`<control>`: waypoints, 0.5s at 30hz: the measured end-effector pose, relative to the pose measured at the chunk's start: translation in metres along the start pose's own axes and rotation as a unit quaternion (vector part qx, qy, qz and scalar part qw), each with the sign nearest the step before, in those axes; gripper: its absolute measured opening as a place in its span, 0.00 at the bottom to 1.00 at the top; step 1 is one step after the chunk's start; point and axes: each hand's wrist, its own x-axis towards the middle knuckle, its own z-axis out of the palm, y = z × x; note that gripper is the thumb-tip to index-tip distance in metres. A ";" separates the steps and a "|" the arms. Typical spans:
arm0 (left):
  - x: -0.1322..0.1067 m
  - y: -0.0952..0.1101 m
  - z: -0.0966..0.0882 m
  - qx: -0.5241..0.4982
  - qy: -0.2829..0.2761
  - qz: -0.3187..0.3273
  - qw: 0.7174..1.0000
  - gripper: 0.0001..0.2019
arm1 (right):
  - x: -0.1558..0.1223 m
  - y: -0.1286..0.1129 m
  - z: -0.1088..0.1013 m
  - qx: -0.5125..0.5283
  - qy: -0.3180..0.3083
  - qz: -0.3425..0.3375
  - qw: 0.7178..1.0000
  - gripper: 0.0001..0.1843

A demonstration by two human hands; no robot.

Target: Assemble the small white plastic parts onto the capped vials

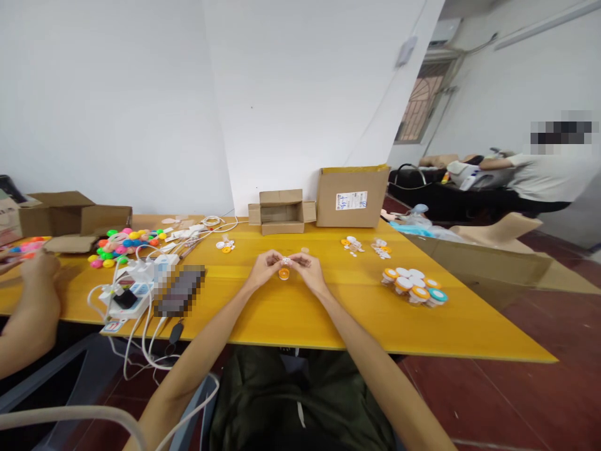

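Note:
Both my hands meet over the middle of the yellow table. My left hand and my right hand pinch a small white and clear part between their fingertips. A small orange round cap sits just below the fingers, touching or close to the table. Fingers of both hands are curled together. A cluster of finished round pieces with orange, white and teal tops lies to my right.
Small open cardboard box and a larger box stand at the far edge. Loose white and orange parts lie ahead. A power strip with white cables and coloured balls lie left, by another person's arm.

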 end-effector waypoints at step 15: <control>-0.003 0.005 0.000 0.044 -0.008 0.022 0.999 0.15 | 0.000 -0.002 0.002 -0.017 0.009 -0.012 1.000 0.11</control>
